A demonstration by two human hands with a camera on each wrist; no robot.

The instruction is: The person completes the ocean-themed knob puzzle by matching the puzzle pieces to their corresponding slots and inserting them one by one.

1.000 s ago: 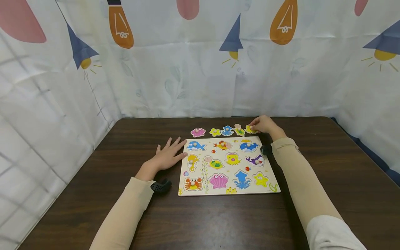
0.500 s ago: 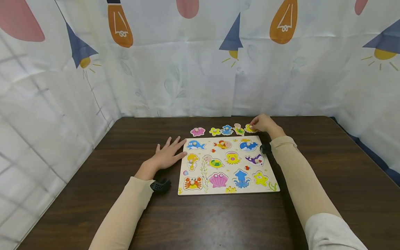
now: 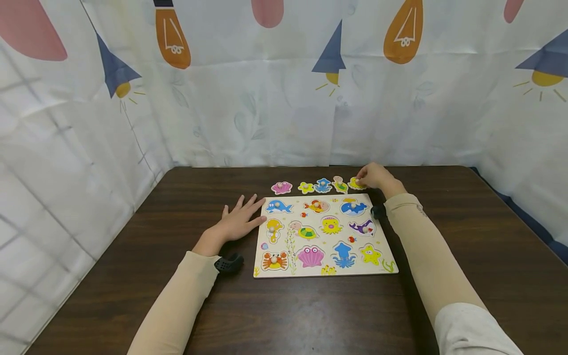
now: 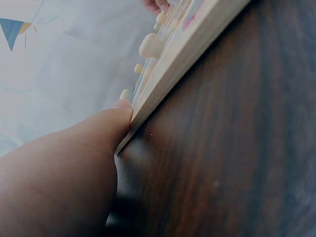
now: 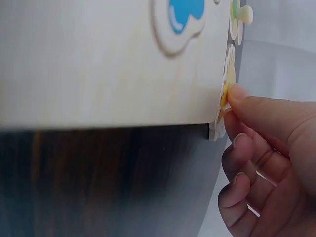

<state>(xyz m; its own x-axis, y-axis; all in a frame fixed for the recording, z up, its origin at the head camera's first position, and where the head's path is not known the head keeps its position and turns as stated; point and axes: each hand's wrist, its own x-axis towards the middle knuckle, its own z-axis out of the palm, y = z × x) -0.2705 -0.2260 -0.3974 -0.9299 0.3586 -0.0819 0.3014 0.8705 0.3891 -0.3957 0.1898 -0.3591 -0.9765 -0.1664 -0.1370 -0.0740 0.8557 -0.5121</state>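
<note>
In the head view my right hand (image 3: 377,178) pinches a yellow puzzle piece (image 3: 354,183) between thumb and index finger, at the right end of a row behind the board; the fingers hide part of it. The right wrist view has that yellow piece (image 5: 229,81) beside the board's edge. My left hand (image 3: 235,222) lies with fingers spread, its fingertips and thumb touching the left edge of the wooden puzzle board (image 3: 284,244). Knobbed pieces such as the crab (image 3: 274,261) and seahorse (image 3: 274,230) sit in the board. The shell (image 3: 310,256) and squid (image 3: 343,254) spots show no knobs.
Behind the board lie a pink shell piece (image 3: 281,188), a yellow starfish piece (image 3: 305,187), a blue squid piece (image 3: 322,185) and a turtle piece (image 3: 340,185). The brown table (image 3: 310,315) reaches back to a patterned curtain (image 3: 284,113).
Almost nothing differs: the right hand keeps its pinch on the yellow piece, and the left hand stays at the board's edge. The head view shifts very slightly.
</note>
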